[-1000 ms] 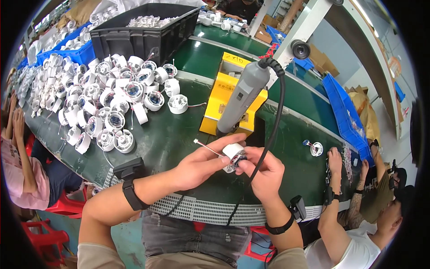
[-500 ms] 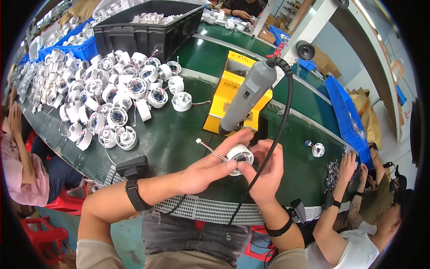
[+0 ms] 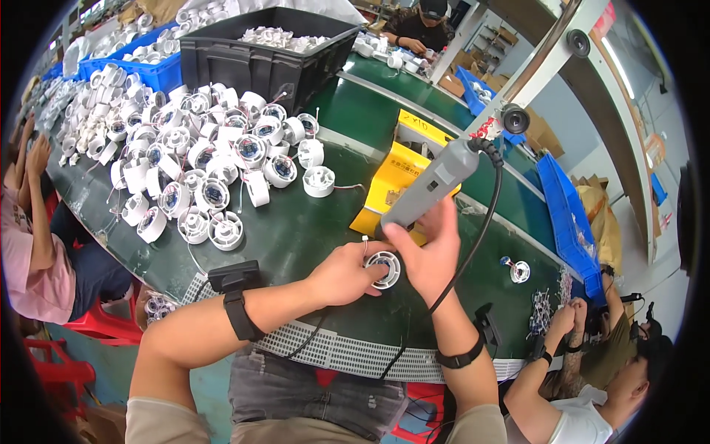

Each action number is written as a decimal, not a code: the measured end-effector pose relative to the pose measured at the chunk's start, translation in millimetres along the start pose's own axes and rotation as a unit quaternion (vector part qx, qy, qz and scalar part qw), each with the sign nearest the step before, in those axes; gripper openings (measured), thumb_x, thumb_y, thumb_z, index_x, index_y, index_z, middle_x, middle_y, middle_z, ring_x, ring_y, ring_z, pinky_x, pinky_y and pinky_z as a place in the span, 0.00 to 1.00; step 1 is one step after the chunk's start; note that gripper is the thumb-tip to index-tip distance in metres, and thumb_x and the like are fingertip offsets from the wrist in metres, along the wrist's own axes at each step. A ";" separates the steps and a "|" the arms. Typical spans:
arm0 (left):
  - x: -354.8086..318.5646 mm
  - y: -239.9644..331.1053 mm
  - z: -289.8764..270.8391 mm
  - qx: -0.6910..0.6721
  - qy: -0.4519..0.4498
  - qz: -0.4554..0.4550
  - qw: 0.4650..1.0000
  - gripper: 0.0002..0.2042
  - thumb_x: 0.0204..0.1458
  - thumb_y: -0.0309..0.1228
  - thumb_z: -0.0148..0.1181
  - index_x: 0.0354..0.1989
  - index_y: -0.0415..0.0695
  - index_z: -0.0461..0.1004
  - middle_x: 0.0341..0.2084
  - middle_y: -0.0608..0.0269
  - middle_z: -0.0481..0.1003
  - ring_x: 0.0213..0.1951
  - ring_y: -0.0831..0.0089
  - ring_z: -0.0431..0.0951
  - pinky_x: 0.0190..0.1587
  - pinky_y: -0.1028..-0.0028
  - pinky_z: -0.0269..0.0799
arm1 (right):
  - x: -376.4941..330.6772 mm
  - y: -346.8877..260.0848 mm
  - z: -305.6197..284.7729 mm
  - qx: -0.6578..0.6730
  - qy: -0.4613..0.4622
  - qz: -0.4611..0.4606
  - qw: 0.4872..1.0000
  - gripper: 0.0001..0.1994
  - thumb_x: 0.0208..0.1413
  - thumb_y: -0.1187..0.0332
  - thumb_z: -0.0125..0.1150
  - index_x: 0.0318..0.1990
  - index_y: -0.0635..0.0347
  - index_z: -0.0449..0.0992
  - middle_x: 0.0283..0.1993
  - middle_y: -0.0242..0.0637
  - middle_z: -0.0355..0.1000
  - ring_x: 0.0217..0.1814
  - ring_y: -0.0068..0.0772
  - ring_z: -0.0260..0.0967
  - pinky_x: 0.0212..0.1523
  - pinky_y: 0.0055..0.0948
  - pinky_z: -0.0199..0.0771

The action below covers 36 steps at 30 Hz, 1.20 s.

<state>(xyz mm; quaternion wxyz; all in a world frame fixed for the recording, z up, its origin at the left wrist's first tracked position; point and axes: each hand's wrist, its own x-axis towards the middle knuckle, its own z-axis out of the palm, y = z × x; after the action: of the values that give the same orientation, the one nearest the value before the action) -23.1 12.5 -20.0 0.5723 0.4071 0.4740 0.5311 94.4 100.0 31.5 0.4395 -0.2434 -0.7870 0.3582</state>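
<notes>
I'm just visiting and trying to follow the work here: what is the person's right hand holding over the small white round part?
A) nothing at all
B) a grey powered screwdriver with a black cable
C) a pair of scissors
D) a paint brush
B: the right hand grips a grey electric screwdriver with a black cable, tip down on the white round part that the left hand steadies.

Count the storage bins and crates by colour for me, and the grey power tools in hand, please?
Black crate: 1
Blue bins (one far left, one at right): 2
Grey electric screwdriver, gripped by the right hand: 1
Total: 4
</notes>
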 end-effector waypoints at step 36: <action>2.5 10.1 -3.6 -0.002 0.033 -0.085 0.996 0.18 0.63 0.28 0.46 0.60 0.35 0.64 0.46 0.55 0.73 0.44 0.70 0.77 0.44 0.71 0.81 | -9.8 -25.8 28.7 0.293 0.159 0.002 0.943 0.24 0.64 0.57 0.42 0.62 0.58 0.49 0.23 0.36 0.59 0.16 0.26 0.58 0.18 0.26 0.64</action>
<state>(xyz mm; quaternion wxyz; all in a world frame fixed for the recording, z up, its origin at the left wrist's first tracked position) -28.9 16.0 -11.3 0.6002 0.3464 0.5243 0.4949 72.6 67.0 36.2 0.6097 -0.1596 -0.5669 0.5305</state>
